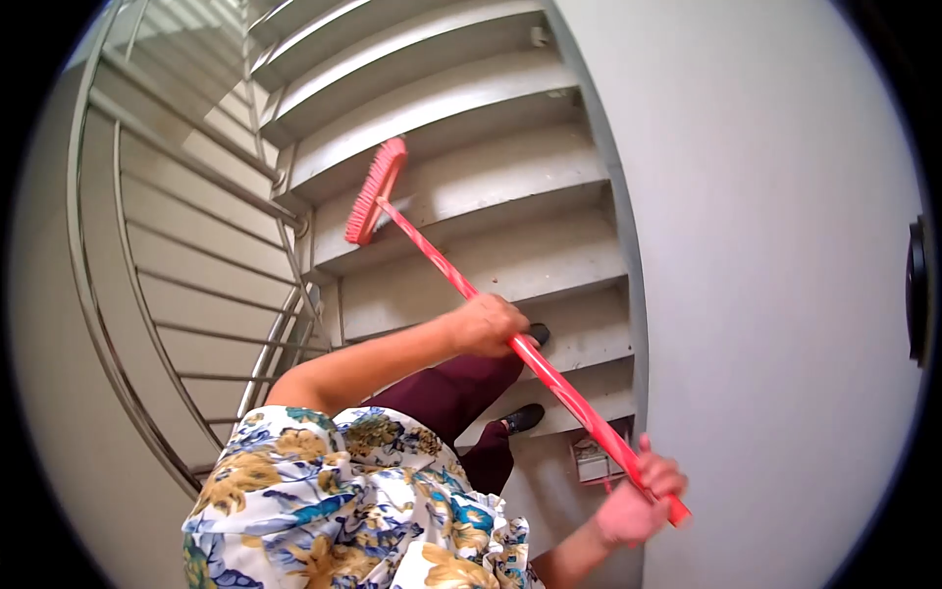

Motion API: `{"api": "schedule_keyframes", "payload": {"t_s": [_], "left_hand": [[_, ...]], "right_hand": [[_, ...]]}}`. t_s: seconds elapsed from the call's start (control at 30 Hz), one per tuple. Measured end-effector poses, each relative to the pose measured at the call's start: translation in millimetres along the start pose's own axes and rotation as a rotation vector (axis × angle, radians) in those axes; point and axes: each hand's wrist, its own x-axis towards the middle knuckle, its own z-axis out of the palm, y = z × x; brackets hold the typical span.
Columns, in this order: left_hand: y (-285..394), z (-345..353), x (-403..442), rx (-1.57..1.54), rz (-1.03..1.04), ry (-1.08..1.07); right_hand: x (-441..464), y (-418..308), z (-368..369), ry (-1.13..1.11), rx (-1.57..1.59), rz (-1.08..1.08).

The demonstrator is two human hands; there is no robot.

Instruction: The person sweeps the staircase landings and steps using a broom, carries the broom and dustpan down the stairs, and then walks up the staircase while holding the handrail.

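A red broom [444, 267] slants across the stairs, held in both hands. Its bristled head [376, 191] is at the upper left, close to a step's edge; whether the bristles touch the step I cannot tell. My left hand [491, 324] is closed round the middle of the handle. Lower right, near the handle's end, my right hand [643, 496] grips it with the fingers wrapped round and the thumb raised. The tip of the handle sticks out just beyond that hand.
Grey stairs [471, 270] rise ahead, with small specks on some steps. A metal railing [211, 334] runs along the left, and a pale wall [756, 245] borders the right. My dark shoes [525, 419] are on the lower steps. Near the floor sits a red-edged object [594, 459], partly hidden.
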Motion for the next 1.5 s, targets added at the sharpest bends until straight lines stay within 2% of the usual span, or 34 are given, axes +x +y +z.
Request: {"api": "schedule_keyframes", "payload": {"t_s": [0.07, 0.13, 0.2, 0.33, 0.47, 0.6, 0.7, 0.8, 0.9, 0.97, 1.07, 1.2, 1.27, 1.37, 1.43, 1.5], "left_hand": [[18.9, 15.9, -10.6, 0.019, 0.055, 0.062], [35.0, 21.6, -20.5, -0.014, 0.035, 0.106], [42.9, 23.6, -32.3, -0.032, -0.024, 0.137], [38.5, 29.0, -47.8, -0.022, -0.018, 0.336], [16.0, 23.2, -29.6, 0.002, -0.033, 0.399], [-13.0, 2.9, -1.9, 0.162, -0.086, 0.452], [-52.0, -13.6, 3.3, 0.252, -0.21, 0.462], [-94.1, -33.1, 1.4, 0.186, -0.46, 0.332], [-119.0, -35.1, 13.3, 0.192, -0.477, 0.401], [-121.1, -27.3, 26.6, 0.217, -0.399, 0.335], [-91.3, -0.6, 53.4, 0.168, -0.231, 0.386], [-3.8, 30.1, 99.5, -0.049, 0.002, 0.401], [37.5, 40.6, 110.9, -0.117, 0.118, 0.4], [81.4, 41.3, 114.7, -0.183, 0.279, 0.305], [100.7, 42.3, 115.7, -0.215, 0.374, 0.273], [112.1, 44.1, 109.0, -0.418, 0.519, 0.308]], "right_hand": [[5.1, -22.5, 7.7, -0.078, 0.064, -0.008], [9.8, -37.0, 4.6, 0.074, 0.022, -0.057], [18.5, -40.4, 6.9, -0.008, 0.079, -0.018], [28.0, -29.1, 9.9, -0.196, 0.266, 0.074], [64.5, -13.0, 25.9, -0.154, 0.199, 0.031], [117.6, 2.7, 57.0, -0.2, 0.218, 0.032], [142.2, 32.9, 88.7, -0.247, 0.265, 0.105], [157.2, 80.3, 110.4, -0.313, 0.207, 0.203], [161.1, 87.9, 129.8, -0.319, 0.159, 0.214], [165.1, 81.5, 124.9, -0.229, 0.153, 0.217], [142.8, 37.2, 97.5, -0.105, 0.076, 0.118], [110.0, -42.9, 33.4, -0.001, 0.078, -0.063], [78.9, -74.9, 16.1, 0.153, -0.039, -0.201], [33.8, -108.2, -4.0, 0.249, -0.049, -0.318], [8.9, -125.1, -5.3, 0.277, -0.05, -0.413], [-8.0, -133.2, 13.4, 0.301, -0.002, -0.501]]}}
